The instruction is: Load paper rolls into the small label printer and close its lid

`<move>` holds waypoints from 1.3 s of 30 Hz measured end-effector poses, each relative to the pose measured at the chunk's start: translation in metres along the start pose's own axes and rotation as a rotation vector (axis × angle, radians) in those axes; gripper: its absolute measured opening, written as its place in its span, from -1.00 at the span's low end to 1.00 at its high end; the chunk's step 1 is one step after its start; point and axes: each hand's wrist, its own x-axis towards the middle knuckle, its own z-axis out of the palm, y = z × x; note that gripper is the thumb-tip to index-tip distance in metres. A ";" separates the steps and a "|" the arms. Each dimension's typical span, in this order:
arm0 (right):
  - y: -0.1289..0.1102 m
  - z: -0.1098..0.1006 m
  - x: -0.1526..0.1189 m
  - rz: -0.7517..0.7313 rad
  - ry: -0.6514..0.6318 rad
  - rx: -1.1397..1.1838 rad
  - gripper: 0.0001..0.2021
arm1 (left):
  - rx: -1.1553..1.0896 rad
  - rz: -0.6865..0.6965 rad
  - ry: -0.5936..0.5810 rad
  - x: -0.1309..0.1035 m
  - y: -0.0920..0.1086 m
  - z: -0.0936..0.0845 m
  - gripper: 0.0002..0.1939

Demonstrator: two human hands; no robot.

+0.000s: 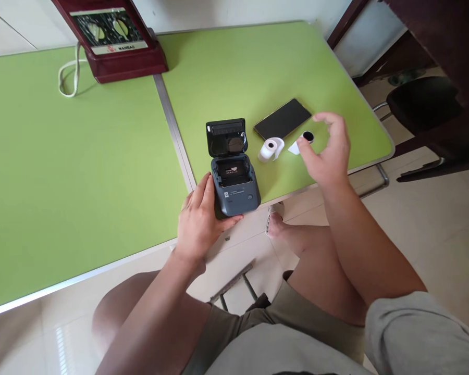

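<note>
A small dark blue-grey printer (238, 195) with its black lid (226, 138) raised is at the table's front edge. My left hand (198, 216) holds it, fingers along its left side and thumb under its front. To the right, my right hand (330, 151) is raised with thumb and fingers spread apart, nothing between them. Its thumb tip overlaps a small roll with a black end (308, 136) and a white paper tail; whether they touch I cannot tell. A white paper roll (269, 149), partly unwound, lies between the printer and that roll.
Behind the rolls a black phone (283, 119) lies flat on the green table (101, 182). A dark red appliance (128, 65) with two knobs and a white cord (76, 73) stands at the back left. At right is a black chair (424, 107).
</note>
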 end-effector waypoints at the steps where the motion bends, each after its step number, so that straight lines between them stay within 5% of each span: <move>1: -0.011 0.000 -0.002 -0.040 -0.017 -0.009 -0.51 | -0.001 0.004 0.002 0.000 0.000 0.000 0.14; 7: -0.052 0.026 -0.005 -0.095 -0.215 -0.002 -0.48 | -0.002 0.012 0.030 0.000 -0.001 0.003 0.13; 13: -0.039 0.039 -0.003 -0.003 -0.203 -0.009 -0.47 | -0.013 0.034 0.000 -0.001 0.001 0.002 0.09; 28: -0.035 0.034 -0.010 -0.067 -0.184 0.023 -0.46 | -0.008 0.008 -0.027 -0.002 0.005 -0.001 0.11; 33: -0.066 0.014 -0.014 -0.121 -0.125 0.230 -0.51 | -0.023 0.012 -0.030 -0.002 0.006 0.000 0.12; 36: -0.093 0.010 -0.013 -0.217 -0.224 0.255 -0.78 | -0.021 0.030 -0.027 -0.002 0.006 0.001 0.12; 39: -0.107 0.015 -0.007 -0.240 -0.325 0.191 -0.84 | -0.011 0.037 -0.017 -0.002 0.006 0.001 0.15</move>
